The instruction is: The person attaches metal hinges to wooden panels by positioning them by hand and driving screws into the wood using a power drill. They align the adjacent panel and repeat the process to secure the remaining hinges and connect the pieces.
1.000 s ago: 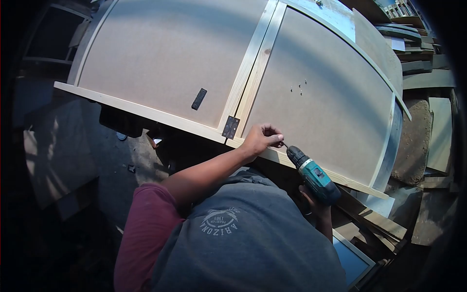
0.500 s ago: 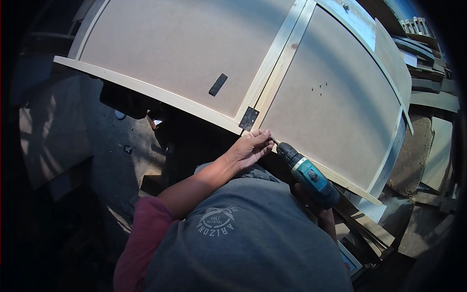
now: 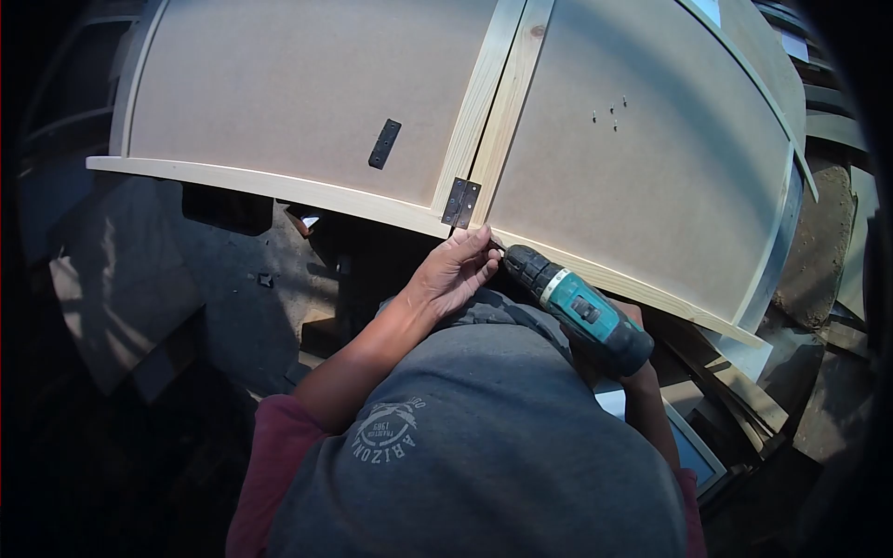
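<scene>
My right hand [image 3: 634, 370], largely hidden behind the teal and black drill [image 3: 586, 307], holds it with the chuck pointing up and left. At the drill's tip, the fingers of my left hand [image 3: 456, 274] are pinched together; what they hold is too small to make out. Just above the fingertips, a dark hinge [image 3: 460, 203] lies across the seam between two pale wooden frame strips. A second dark hinge [image 3: 384, 144] rests on the left panel [image 3: 279, 84]. Several small screws [image 3: 612, 110] stand on the right panel [image 3: 642, 186].
Wooden boards and offcuts [image 3: 744, 391] are piled below and to the right of the panels. A dark object [image 3: 226, 209] sits under the left panel's front edge. A large board [image 3: 121, 279] leans at the lower left.
The view has shifted, so the panels and hinges appear further left. The drill and my left hand remain together at the tip, and more of my right hand and forearm shows.
</scene>
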Demonstrator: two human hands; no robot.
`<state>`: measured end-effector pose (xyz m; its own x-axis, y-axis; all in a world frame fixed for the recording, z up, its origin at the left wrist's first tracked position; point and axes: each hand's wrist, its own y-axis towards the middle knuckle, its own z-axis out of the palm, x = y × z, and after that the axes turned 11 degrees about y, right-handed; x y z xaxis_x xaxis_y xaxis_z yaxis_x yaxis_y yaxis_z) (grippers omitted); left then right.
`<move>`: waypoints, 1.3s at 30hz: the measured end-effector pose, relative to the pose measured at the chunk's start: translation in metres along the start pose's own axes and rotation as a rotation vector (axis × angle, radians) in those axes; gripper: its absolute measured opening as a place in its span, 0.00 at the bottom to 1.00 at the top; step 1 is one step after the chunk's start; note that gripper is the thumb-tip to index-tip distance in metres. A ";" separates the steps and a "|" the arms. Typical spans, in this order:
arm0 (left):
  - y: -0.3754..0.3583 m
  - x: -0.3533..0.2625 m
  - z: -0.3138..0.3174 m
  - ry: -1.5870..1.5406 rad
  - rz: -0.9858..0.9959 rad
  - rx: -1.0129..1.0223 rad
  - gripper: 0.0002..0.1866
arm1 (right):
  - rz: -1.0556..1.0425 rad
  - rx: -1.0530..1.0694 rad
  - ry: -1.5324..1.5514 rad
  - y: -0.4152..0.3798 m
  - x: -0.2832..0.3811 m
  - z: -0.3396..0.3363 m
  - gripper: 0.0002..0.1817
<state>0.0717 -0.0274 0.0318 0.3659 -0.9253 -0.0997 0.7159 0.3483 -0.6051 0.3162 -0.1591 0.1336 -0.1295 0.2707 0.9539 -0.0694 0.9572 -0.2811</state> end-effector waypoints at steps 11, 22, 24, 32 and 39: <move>0.009 0.008 0.011 0.046 0.079 -0.068 0.13 | 0.058 0.044 -0.328 0.026 0.017 -0.009 0.13; 0.020 0.014 0.027 0.019 0.189 -0.165 0.20 | 0.144 0.009 -0.387 0.059 0.028 -0.002 0.15; 0.025 0.013 0.030 0.008 0.214 -0.156 0.20 | 0.126 0.005 -0.393 0.061 0.027 -0.004 0.15; 0.050 0.051 0.046 -0.064 0.497 -0.155 0.22 | 0.045 0.171 -0.529 0.072 -0.006 -0.052 0.21; 0.069 0.060 0.053 -0.144 0.672 -0.176 0.21 | 0.113 0.211 -0.641 0.081 -0.018 -0.104 0.18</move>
<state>0.1744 -0.0511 0.0265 0.7787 -0.4852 -0.3978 0.2055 0.7963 -0.5689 0.4159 -0.0755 0.1042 -0.7028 0.1911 0.6853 -0.2039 0.8688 -0.4513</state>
